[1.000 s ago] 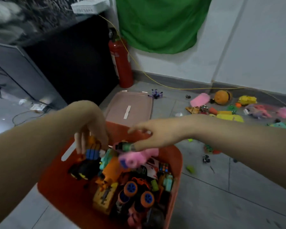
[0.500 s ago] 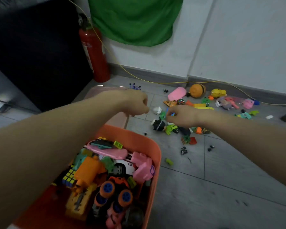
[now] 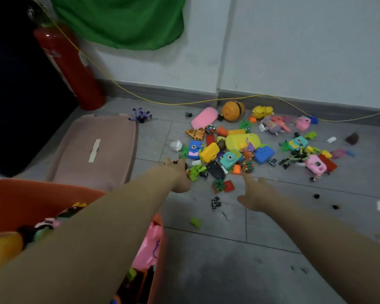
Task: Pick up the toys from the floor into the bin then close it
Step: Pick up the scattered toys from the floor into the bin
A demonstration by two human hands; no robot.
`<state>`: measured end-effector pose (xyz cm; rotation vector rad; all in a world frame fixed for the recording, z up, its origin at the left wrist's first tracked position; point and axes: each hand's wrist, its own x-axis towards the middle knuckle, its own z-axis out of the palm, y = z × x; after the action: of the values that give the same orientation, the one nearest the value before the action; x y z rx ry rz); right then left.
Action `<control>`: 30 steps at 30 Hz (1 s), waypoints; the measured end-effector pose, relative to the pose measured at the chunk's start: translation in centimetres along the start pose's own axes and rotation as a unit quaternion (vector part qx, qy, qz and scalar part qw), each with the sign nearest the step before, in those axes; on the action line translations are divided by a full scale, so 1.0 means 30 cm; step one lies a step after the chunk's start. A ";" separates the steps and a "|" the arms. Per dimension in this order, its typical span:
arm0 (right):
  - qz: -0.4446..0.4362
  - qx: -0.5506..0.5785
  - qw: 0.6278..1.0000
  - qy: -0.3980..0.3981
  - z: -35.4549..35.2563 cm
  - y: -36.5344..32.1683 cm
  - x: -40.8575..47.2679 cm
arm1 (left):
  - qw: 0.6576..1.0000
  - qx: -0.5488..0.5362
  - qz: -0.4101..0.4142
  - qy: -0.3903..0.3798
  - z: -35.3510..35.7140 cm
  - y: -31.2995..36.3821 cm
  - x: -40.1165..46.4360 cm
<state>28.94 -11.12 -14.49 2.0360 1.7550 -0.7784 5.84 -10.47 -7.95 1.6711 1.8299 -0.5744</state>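
**Both arms stretched toward the toy pile**

Two bare arms are seen reaching from the lower edge of the frame toward the middle. The left hand [image 3: 178,172] is curled at the near left edge of the toy pile [image 3: 239,145], against a green block toy [image 3: 195,171]; whether anything is gripped cannot be told, since the fingers are hidden behind the knuckles. The right hand [image 3: 253,194] is spread, thumb and forefinger apart, with nothing held; it is placed above the floor [image 3: 206,260] just below a small puzzle cube [image 3: 247,167] and beside a red square piece [image 3: 229,186].

The toys are scattered across the grey tiles in the centre and right of the frame, near the wall. Among them a pink oval case [image 3: 204,117], an orange ball [image 3: 232,110] and a large yellow toy [image 3: 241,141] can be made out.

The orange bin [image 3: 31,194] is seen at the lower left, partly covered by the left arm and already holding toys. Its pinkish lid [image 3: 92,150] is laid flat on the floor just above it, off the bin. A red fire extinguisher [image 3: 70,64] is stood at the upper left beneath a green cloth [image 3: 123,20].
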 end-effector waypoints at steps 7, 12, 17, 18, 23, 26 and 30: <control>-0.009 0.000 0.996 0.094 0.078 0.070 0.064 | 0.998 0.005 -0.056 -0.005 0.062 0.072 0.179; -0.052 0.051 0.989 0.128 0.116 0.090 0.121 | 0.997 -0.022 -0.076 0.013 0.109 0.062 0.280; -0.007 0.217 0.964 0.151 0.095 0.096 0.151 | 0.997 -0.015 -0.066 0.023 0.135 0.064 0.301; 0.017 0.292 0.947 0.135 0.076 0.088 0.158 | 0.998 -0.006 -0.062 0.019 0.141 0.064 0.299; 0.083 0.707 0.698 -0.073 -0.008 0.028 0.134 | 0.998 -0.001 -0.059 -0.035 0.160 0.094 0.259; 0.070 0.773 0.617 -0.134 -0.029 -0.001 0.102 | 0.996 0.036 -0.036 -0.073 0.147 0.116 0.200; 0.047 0.660 0.738 -0.136 -0.031 -0.063 0.106 | 0.972 0.168 -0.010 -0.164 0.192 0.152 0.132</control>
<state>27.52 -7.72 -15.52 2.3855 0.8206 -2.6339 10.97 -10.86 -14.52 1.6465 1.5727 -1.1488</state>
